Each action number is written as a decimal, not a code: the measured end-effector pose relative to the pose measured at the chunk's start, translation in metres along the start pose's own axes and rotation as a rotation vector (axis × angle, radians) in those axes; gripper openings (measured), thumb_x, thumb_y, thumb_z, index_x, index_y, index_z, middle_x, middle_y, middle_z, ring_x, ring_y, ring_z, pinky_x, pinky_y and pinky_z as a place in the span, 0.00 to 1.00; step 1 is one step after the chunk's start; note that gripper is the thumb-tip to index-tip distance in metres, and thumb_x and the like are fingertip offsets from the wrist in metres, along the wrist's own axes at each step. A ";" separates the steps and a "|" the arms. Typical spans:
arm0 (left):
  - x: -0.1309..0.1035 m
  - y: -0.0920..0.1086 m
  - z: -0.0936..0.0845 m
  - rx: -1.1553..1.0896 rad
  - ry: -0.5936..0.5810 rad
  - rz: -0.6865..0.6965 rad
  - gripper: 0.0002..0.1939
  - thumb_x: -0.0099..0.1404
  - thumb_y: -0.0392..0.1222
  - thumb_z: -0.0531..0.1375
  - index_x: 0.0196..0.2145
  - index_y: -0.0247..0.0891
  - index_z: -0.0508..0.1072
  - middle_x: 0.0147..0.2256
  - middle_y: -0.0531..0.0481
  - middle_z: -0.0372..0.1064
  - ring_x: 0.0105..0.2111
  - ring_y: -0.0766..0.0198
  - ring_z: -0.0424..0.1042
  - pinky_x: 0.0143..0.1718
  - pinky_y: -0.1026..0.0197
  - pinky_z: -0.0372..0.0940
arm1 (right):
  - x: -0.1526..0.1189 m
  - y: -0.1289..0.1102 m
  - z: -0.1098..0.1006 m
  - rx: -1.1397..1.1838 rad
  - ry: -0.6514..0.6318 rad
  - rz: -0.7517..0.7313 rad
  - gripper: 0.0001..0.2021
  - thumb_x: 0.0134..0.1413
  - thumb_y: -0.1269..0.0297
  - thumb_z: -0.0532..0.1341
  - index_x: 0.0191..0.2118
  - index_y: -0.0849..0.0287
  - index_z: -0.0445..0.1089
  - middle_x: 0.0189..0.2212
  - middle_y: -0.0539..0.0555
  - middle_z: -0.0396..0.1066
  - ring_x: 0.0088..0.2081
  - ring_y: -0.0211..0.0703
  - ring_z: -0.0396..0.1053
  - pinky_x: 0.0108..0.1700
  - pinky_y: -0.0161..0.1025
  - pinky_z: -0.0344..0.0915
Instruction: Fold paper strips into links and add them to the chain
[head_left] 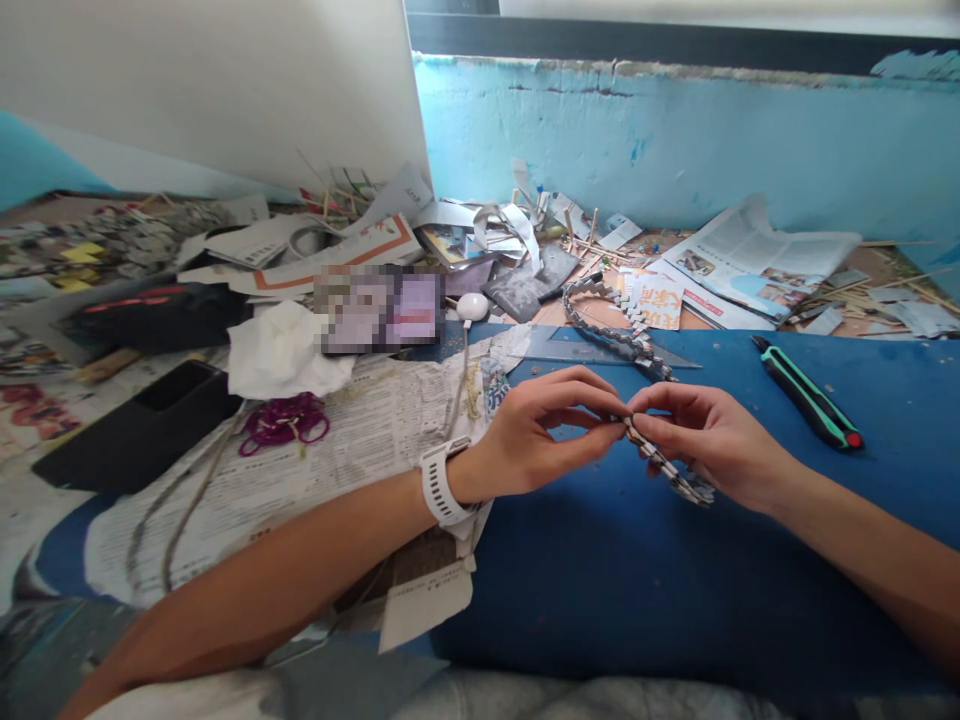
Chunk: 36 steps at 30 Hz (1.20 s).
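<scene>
A long chain of folded paper links [660,458] runs between my hands, its short end hanging down to the right. The rest of the chain curves away behind my fingers and loops on the table towards the wall. My left hand [551,430], with a white watch on the wrist, pinches the chain between thumb and fingertips. Right beside it, fingertips touching, my right hand [705,440] grips the same chain. Whatever small piece lies between the fingertips is too small to make out.
A green and black cutter [810,395] lies on the blue table [585,600] at right. Behind the hands is a clear triangular ruler [600,348]. Newspaper [375,420], purple cord [285,422], a black case [139,425] and crumpled tissue [281,350] are at left. Paper scraps and sticks line the wall.
</scene>
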<state>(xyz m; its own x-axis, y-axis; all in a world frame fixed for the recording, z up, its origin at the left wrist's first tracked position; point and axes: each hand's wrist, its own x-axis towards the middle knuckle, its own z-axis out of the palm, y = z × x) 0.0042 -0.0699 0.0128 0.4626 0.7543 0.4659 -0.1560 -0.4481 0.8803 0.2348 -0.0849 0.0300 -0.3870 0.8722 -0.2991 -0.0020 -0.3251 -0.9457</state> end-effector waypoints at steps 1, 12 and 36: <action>0.000 0.000 0.000 0.000 0.000 0.000 0.09 0.67 0.37 0.67 0.46 0.36 0.81 0.43 0.43 0.75 0.40 0.63 0.78 0.41 0.61 0.81 | 0.000 0.000 0.000 0.004 -0.001 -0.001 0.14 0.52 0.54 0.75 0.40 0.54 0.80 0.30 0.51 0.77 0.29 0.39 0.74 0.33 0.36 0.74; 0.000 -0.002 -0.001 0.068 0.019 0.050 0.11 0.67 0.35 0.68 0.47 0.36 0.82 0.43 0.42 0.77 0.39 0.63 0.80 0.39 0.62 0.81 | -0.001 -0.002 0.001 0.045 0.003 -0.002 0.12 0.51 0.55 0.76 0.39 0.53 0.80 0.30 0.50 0.77 0.29 0.37 0.73 0.31 0.34 0.74; 0.003 -0.004 0.007 -0.042 0.206 -0.102 0.06 0.64 0.37 0.71 0.40 0.36 0.83 0.42 0.45 0.73 0.43 0.62 0.77 0.45 0.59 0.80 | -0.001 0.023 0.018 -0.333 0.398 -0.713 0.05 0.62 0.69 0.69 0.43 0.54 0.77 0.41 0.51 0.69 0.37 0.38 0.76 0.36 0.36 0.77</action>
<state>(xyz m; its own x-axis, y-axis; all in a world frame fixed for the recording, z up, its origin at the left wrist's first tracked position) 0.0120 -0.0691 0.0097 0.2909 0.8787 0.3786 -0.1554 -0.3471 0.9249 0.2182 -0.1000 0.0114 -0.0457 0.9097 0.4127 0.1724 0.4141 -0.8937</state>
